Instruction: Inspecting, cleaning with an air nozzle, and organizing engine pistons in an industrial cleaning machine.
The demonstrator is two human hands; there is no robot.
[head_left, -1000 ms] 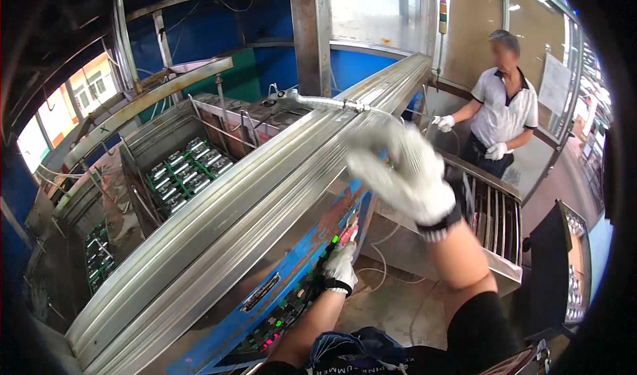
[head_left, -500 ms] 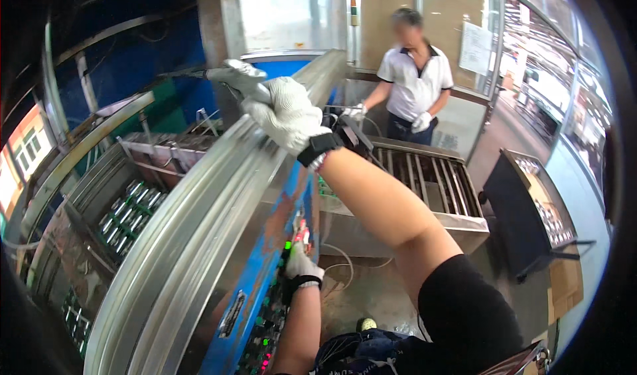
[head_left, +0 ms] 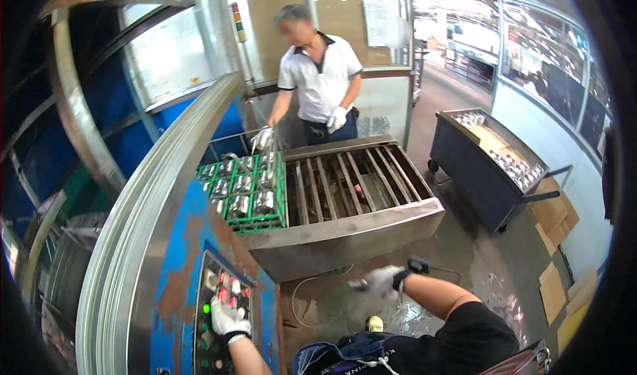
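Note:
My left hand [head_left: 229, 320], in a white knitted glove, is at a control panel [head_left: 211, 275] with red, green and pale buttons. Its fingertips rest on or just over the buttons. Out to the right, above the wet floor, my gloved right hand [head_left: 381, 283] is smeared by motion, and nothing shows plainly in it. Beyond the panel, a green basket [head_left: 284, 206] of shiny metal cylinders [head_left: 264, 202] stands at the left end of a metal roller table [head_left: 345, 226]. A co-worker's gloved hand [head_left: 263, 138] is at the basket's far side.
The co-worker [head_left: 325, 76] stands behind the roller table. To the right is a dark wheeled cart [head_left: 474, 176] with metal parts on top. Long metal rails [head_left: 152, 196] run along my left. Cardboard [head_left: 554, 289] and a thin hose [head_left: 295, 302] lie on the floor.
My right hand has come away from the rails, down and to the right. My left hand stays at the panel. My view has turned right, and the filled green basket now shows plainly.

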